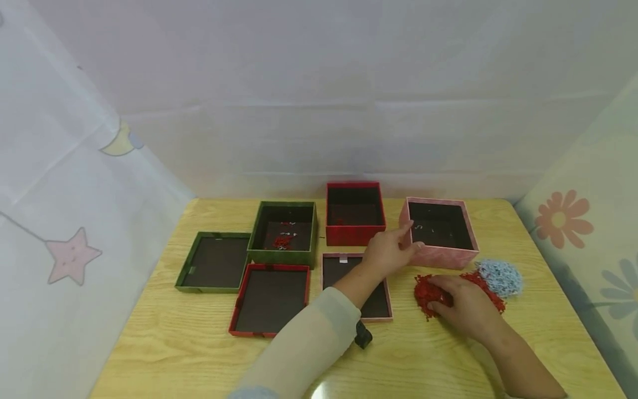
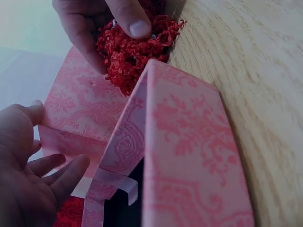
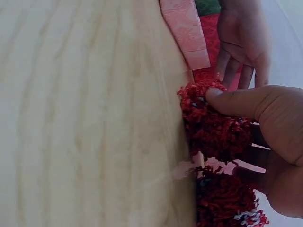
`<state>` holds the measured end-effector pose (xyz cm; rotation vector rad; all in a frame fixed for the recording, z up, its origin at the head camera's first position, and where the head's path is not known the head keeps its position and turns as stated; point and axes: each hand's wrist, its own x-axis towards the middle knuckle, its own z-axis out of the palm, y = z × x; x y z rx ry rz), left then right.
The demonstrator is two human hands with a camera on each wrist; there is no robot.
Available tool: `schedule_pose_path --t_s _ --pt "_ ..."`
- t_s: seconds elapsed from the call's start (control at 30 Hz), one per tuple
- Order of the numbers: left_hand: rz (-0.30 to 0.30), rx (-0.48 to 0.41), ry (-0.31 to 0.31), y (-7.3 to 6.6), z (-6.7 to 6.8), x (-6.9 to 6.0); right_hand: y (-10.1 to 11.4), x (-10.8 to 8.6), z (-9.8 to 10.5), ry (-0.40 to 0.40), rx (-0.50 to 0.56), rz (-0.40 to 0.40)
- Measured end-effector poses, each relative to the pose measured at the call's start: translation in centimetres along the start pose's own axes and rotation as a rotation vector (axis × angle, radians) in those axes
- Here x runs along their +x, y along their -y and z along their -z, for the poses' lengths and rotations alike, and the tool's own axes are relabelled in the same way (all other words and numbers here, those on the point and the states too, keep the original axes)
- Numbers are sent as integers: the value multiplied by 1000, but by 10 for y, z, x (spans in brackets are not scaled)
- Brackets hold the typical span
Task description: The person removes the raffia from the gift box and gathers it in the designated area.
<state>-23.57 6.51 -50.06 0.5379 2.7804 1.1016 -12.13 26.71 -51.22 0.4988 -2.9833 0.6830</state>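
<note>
My right hand (image 1: 471, 307) grips a bunch of red shredded paper (image 3: 213, 125), thumb pressed on top and fingers around its side. Behind that hand lies more red shredded paper (image 3: 225, 198), partly hidden, beside a pile of pale blue shredded paper (image 1: 500, 277). At the left wall of the pink patterned box (image 1: 443, 257), my left hand (image 1: 389, 252) has its fingers loosely spread. In the left wrist view the fingertips (image 2: 35, 111) are close to the box; contact is hard to tell. Beneath the left forearm lies a pink-rimmed lid (image 1: 375, 310), partly covered. A few pale scraps lie in the pink box.
A red box (image 1: 356, 235) stands at the back middle. Left of it, a green box (image 1: 284, 256) holds red and white scraps. A green lid (image 1: 211, 288) and a red lid (image 1: 269, 334) lie inside up on the left. A small black object (image 1: 363, 336) is by the left sleeve.
</note>
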Motion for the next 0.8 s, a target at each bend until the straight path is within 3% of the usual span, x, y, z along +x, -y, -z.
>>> schedule_pose_path --t_s 0.27,0.43,0.57,0.67,0.8 --pt "-9 -84 8 5 11 -8 3 3 2 -32 28 23" --pt "-56 -125 27 12 29 -22 6 9 4 -80 85 90" --pt "-132 -160 35 20 43 -37 9 13 6 -125 105 128" --pt "-188 -143 20 25 54 -50 13 18 7 -153 113 138" --pt "-240 -40 -26 31 70 -68 20 25 11 -186 121 147"
